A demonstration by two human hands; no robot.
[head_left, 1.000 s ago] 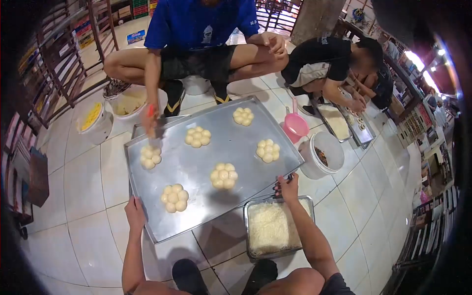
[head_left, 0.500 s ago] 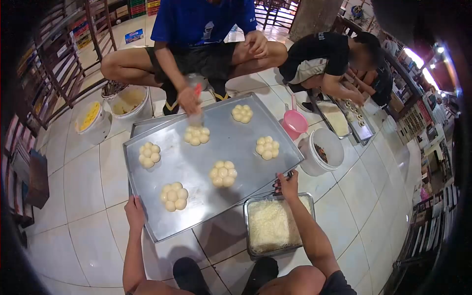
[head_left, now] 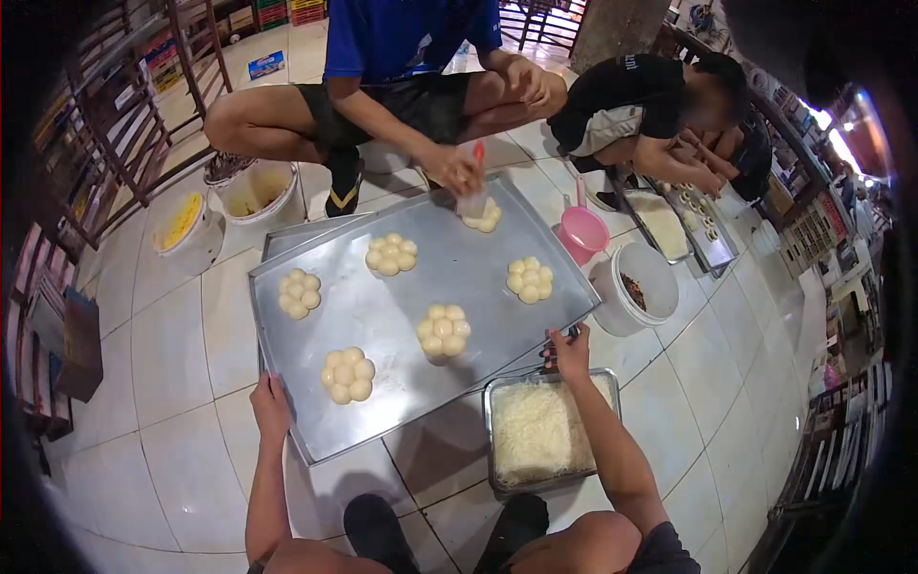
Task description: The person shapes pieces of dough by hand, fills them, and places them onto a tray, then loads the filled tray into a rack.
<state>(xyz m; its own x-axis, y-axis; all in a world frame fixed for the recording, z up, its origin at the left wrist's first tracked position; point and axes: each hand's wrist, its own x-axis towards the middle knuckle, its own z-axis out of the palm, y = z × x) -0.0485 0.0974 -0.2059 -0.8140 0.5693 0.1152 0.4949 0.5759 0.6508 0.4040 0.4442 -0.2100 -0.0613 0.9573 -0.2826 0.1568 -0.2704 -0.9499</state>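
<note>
A large metal baking tray [head_left: 382, 325] is tilted at an angle before me, bearing several flower-shaped clusters of pale dough balls [head_left: 443, 331]. My left hand [head_left: 272, 407] is closed on its near left edge. At the near right corner, my right hand [head_left: 569, 354] grips the rim, with dark smudges on the fingers. Beneath my right forearm sits a rectangular pan of shredded pale cheese-like topping [head_left: 540, 430]. Across the tray, a co-worker's hand [head_left: 453, 170] holds a whitish object with a red tip over the far right dough cluster [head_left: 483, 216].
Another tray [head_left: 306, 237] lies partly under the large one. A white bucket [head_left: 631, 292] and a pink dipper [head_left: 582, 232] stand to the right. Further buckets [head_left: 253, 196] stand at the left. A second person [head_left: 650, 110] crouches at right beside smaller trays [head_left: 698, 230].
The co-worker's hand has moved right, from the far middle dough cluster to the far right one. Both my hands keep their hold on the tray; the view has shifted slightly.
</note>
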